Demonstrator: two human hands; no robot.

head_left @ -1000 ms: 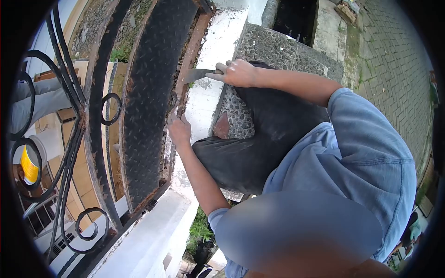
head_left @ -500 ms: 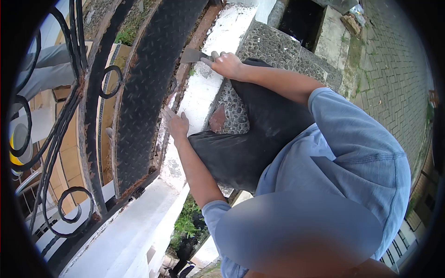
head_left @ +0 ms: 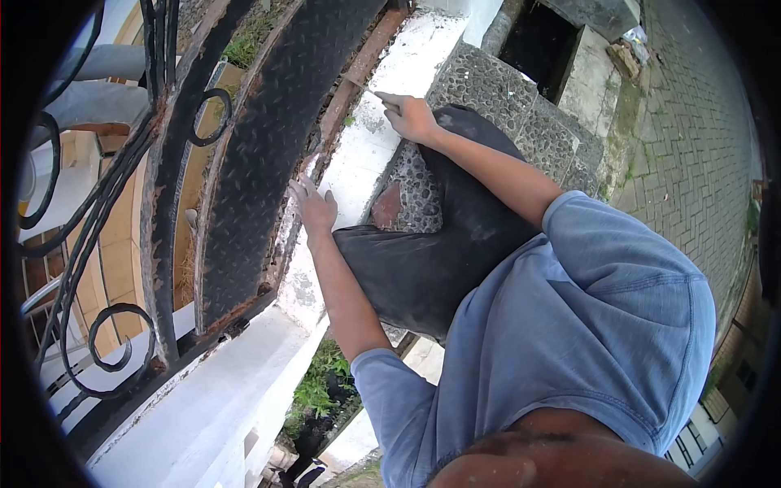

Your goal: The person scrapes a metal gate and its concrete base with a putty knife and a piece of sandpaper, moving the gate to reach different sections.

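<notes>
My right hand (head_left: pixel 411 119) is closed around a scraper (head_left: pixel 356 82), whose thin blade points toward the rusty metal edge; its handle is mostly hidden by the fingers. Beneath that hand is a white-painted ledge (head_left: pixel 355 167) with chipped, flaking paint. Lower on the same ledge, my left hand (head_left: pixel 317 210) rests empty with its fingers apart, fingertips at the pinkish, worn strip beside the dark patterned metal panel (head_left: pixel 259 146). Rust shows along the panel's border.
Black curled ironwork (head_left: pixel 114 183) stands at the left, with someone's grey-clothed legs (head_left: pixel 102 104) behind it. My bent black-trousered leg (head_left: pixel 464 211) is close to the ledge. A dark open drain (head_left: pixel 537 45) and brick paving (head_left: pixel 691 154) lie to the upper right.
The scraper has turned from showing its broad face to nearly edge-on, and my right hand has shifted slightly right. The gate and ledge sit a little differently in view.
</notes>
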